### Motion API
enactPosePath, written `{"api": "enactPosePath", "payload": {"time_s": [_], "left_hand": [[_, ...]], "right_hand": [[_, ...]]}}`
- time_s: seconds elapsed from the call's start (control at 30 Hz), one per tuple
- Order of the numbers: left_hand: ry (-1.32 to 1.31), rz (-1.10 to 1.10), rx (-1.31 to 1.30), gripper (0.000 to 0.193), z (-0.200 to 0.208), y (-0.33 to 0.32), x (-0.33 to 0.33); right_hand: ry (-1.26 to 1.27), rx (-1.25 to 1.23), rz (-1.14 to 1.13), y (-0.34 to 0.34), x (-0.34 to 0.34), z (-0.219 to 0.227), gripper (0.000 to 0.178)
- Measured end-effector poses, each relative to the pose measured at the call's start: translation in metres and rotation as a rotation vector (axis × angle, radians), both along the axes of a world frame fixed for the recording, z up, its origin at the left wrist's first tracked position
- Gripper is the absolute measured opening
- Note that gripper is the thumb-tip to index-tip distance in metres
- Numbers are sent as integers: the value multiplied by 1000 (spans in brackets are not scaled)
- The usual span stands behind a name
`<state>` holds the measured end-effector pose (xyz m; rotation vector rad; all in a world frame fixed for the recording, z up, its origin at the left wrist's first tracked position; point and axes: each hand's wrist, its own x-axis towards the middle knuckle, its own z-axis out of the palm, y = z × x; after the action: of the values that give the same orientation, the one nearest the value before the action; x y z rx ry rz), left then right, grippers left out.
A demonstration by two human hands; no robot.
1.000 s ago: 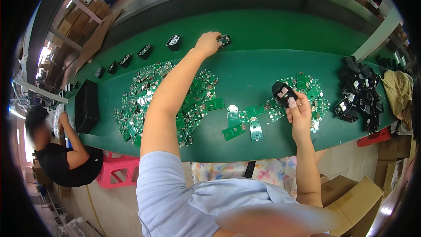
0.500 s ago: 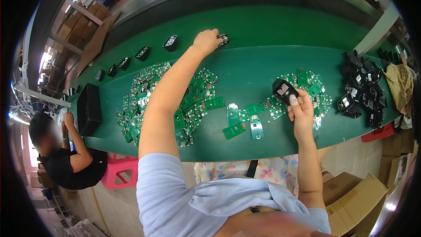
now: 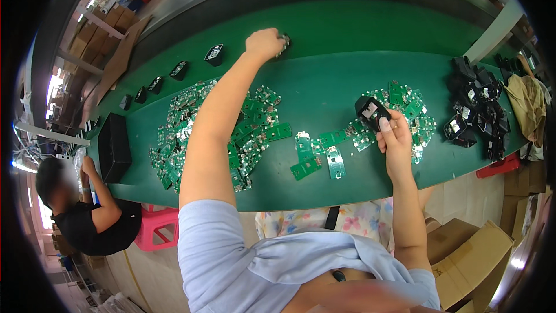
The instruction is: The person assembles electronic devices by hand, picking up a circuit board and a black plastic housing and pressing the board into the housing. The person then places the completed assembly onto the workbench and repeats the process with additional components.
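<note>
Several black housings [image 3: 362, 104], silvery parts [image 3: 214, 51] inside

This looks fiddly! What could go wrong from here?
The right hand might drop its black case, perhaps knocking the smaller pile of circuit boards nearby. The left arm reaches across a bigger heap of boards, so it could brush some loose. The jumbled pile of dark cases might slide if bumped.

Workbench [image 3: 341, 75]: long, green-topped
Floor [image 3: 463, 200]: pale, with a yellow line [image 3: 130, 269]
Stool [image 3: 152, 232]: pink, off left
Cardboard boxes [image 3: 478, 264]: brown, over right
Lamp [image 3: 26, 166]: glaring white, far left
</note>
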<state>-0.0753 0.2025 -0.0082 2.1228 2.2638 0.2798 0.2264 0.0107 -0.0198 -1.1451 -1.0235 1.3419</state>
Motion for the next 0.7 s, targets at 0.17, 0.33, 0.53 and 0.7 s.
{"api": "enactPosePath", "payload": {"time_s": [0.17, 0.33, 0.53, 0.7], "left_hand": [[-515, 140, -163, 49, -12, 21, -32], [-533, 236, -192, 49, -29, 23, -46], [-648, 198, 219, 43, -20, 0, -47], [-1121, -468, -240, 44, 42, -129, 48]], "right_hand": [[69, 13, -28, 1, 1, -3, 22], [72, 1, -54, -2, 1, -5, 21], [47, 16, -31, -6, -2, 5, 21], [-81, 182, 85, -12, -11, 21, 22]]}}
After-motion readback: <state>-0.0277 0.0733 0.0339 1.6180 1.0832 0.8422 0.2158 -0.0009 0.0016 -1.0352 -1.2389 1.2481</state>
